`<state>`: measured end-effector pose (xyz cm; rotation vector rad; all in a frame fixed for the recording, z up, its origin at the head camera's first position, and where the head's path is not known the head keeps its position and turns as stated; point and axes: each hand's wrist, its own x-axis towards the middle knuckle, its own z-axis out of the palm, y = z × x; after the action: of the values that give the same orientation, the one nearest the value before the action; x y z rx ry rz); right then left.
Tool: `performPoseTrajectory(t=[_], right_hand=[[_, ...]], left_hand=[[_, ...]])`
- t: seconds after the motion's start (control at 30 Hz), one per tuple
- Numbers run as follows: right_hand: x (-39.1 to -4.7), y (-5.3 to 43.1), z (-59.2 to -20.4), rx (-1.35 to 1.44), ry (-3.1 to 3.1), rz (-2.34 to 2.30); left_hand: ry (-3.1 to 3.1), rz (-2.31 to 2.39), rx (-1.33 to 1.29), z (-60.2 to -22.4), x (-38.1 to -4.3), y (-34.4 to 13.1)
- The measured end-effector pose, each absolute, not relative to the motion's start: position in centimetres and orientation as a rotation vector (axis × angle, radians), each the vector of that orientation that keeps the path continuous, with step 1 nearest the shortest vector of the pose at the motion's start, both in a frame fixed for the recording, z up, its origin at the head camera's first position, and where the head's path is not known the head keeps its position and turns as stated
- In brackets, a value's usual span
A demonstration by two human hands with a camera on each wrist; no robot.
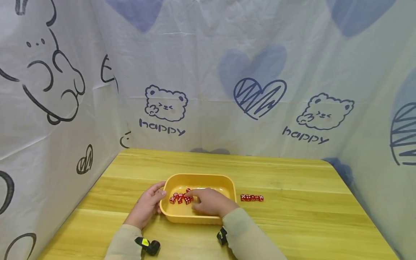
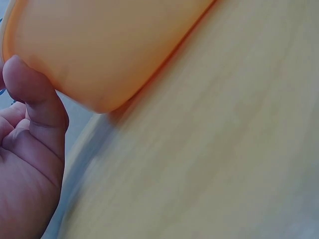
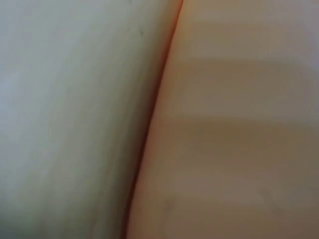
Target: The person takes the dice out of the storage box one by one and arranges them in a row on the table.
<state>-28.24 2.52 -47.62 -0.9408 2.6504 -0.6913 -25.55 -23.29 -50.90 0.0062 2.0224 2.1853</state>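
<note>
From high behind the grip of the left hand [image 1: 146, 204] on the tray [image 1: 191, 219], the head camera looks forward and down. Close behind the grip, the left wrist camera [image 1: 153, 247] shares hand and tray; rightward, the right wrist camera [image 1: 222, 236] closely faces the tray's wall.

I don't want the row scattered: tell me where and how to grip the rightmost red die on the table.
I'd pinch the rightmost die by its near and far faces, coming down from above and right. It ends the row of dice, so a neighbour crowds its left side, while the near, far and right sides look free; the tray stands to the left.
</note>
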Motion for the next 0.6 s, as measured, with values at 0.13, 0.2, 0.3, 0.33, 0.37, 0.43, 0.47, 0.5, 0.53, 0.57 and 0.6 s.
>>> performPoseTrajectory(t=[0.13, 0.2, 0.3, 0.33, 0.37, 0.43, 0.47, 0.5, 0.53, 0.57, 0.6], right_hand=[[-28.34, 2.45, -47.96, -0.970, 2.637, -0.730], [-28.41, 2.46, -48.13, -0.988, 2.631, -0.742], [-28.46, 2.48, -48.28, -1.001, 2.617, -0.748], [-28.47, 2.50, -48.35, -1.006, 2.612, -0.737], [-28.43, 2.52, -48.35, -1.014, 2.607, -0.723], [-28.34, 2.53, -48.29, -1.030, 2.599, -0.695], [-28.31, 2.52, -48.26, -1.041, 2.597, -0.675], [-28.26, 2.49, -48.20, -1.055, 2.595, -0.657], [-28.25, 2.45, -48.19, -1.068, 2.593, -0.644], [-28.23, 2.41, -48.13, -1.077, 2.593, -0.641], [-28.21, 2.37, -48.08, -1.084, 2.593, -0.638]], left_hand=[[2.019, 2.183, 0.010, -50.86, -25.54, -23.28], [2.018, 2.180, 0.021, -50.80, -25.52, -23.28], [2.018, 2.177, 0.031, -50.73, -25.51, -23.25], [2.019, 2.176, 0.033, -50.72, -25.51, -23.24], [2.021, 2.176, 0.034, -50.72, -25.53, -23.24], [2.024, 2.179, 0.022, -50.76, -25.55, -23.21], [2.028, 2.178, 0.019, -50.79, -25.57, -23.20], [2.032, 2.176, 0.019, -50.84, -25.59, -23.21], [2.034, 2.178, 0.015, -50.88, -25.61, -23.22], [2.033, 2.179, 0.011, -50.92, -25.63, -23.23], [2.033, 2.182, 0.005, -50.96, -25.64, -23.25]])
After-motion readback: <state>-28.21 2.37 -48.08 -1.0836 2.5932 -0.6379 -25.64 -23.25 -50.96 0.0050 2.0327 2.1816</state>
